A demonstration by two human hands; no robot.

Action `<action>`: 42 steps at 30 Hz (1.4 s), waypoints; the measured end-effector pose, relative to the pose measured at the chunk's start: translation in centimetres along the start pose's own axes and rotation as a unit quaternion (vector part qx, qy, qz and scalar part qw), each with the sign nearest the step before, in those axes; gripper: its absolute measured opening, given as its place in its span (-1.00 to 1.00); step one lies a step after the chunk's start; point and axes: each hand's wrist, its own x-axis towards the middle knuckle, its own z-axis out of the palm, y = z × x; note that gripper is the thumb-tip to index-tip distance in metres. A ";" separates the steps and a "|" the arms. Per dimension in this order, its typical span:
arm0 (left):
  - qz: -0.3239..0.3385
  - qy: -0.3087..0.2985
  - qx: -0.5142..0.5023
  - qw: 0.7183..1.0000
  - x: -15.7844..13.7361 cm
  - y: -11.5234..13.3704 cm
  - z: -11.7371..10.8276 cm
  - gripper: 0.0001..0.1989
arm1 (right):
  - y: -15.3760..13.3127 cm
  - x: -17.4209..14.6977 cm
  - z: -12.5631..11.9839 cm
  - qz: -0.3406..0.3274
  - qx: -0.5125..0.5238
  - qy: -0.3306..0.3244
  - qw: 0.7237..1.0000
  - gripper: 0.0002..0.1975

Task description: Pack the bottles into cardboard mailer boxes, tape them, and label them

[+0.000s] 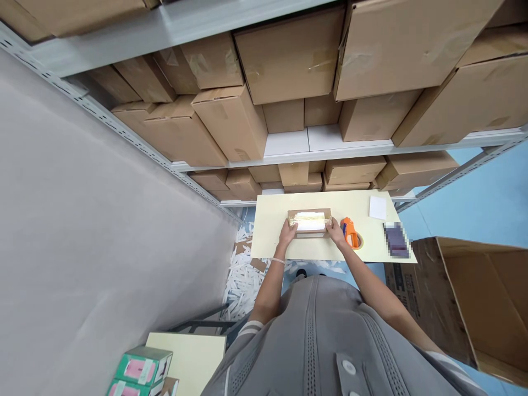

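Small oblong brown cardboard box (309, 225), with a white patch and a glossy yellowish tape strip along its top, sits over the pale yellow rectangular table (270, 239), left of the table's middle, long side roughly parallel to the table's far edge. Whether it rests fully on the table or is slightly raised, cannot tell. Left hand (288, 232) pinches the box's left end, thumb at the near corner; right hand (335, 231) pinches the right end likewise; undersides of the fingers hidden. Orange handheld tape dispenser (350, 232) lies on the table just beside the right hand, close to that forearm; white square paper (378, 208) lies toward the table's far right corner. Judgement on handling: equal, light pressure at both ends should hold the box level without denting the cardboard; thumbs are best kept flat near the edges, so the strip does not lift or wrinkle. Any turn should clear the dispenser, since the right wrist could knock it.
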 end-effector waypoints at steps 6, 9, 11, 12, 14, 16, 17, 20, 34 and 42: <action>0.137 0.100 0.293 0.941 -1.3 2.0 2.0 -0.34 | -3.0 -1.2 1.7 -0.121 -0.204 -0.001 0.971 -0.31; 0.241 0.065 0.370 0.895 -1.7 2.2 3.3 -0.38 | -3.6 -1.7 3.1 -0.214 -0.282 -0.039 0.934 -0.35; 0.267 0.047 0.399 0.876 -1.9 1.9 3.9 -0.40 | -3.2 -1.9 3.7 -0.239 -0.311 -0.053 0.919 -0.37; 0.270 0.044 0.410 0.870 -2.0 1.6 4.0 -0.40 | -2.9 -2.0 3.9 -0.246 -0.319 -0.057 0.913 -0.38; 0.270 0.045 0.425 0.863 -2.0 1.1 4.1 -0.39 | -2.2 -2.1 4.2 -0.255 -0.329 -0.057 0.907 -0.38; 0.269 0.046 0.434 0.859 -2.0 0.8 4.1 -0.39 | -1.8 -2.1 4.4 -0.256 -0.333 -0.050 0.906 -0.38; 0.268 0.045 0.436 0.858 -1.9 0.8 4.1 -0.39 | -1.6 -2.0 4.4 -0.256 -0.335 -0.048 0.906 -0.39; 0.264 0.042 0.444 0.855 -1.8 0.8 4.2 -0.39 | -1.6 -1.9 4.5 -0.254 -0.339 -0.046 0.904 -0.40; 0.243 0.010 0.346 0.906 -3.9 1.5 3.5 -0.34 | -2.7 -3.5 3.7 -0.226 -0.273 -0.084 0.931 -0.39; 0.242 -0.019 0.369 0.897 -2.8 4.2 2.1 -0.40 | -4.7 -2.7 -0.6 -0.190 -0.250 -0.046 0.948 -0.42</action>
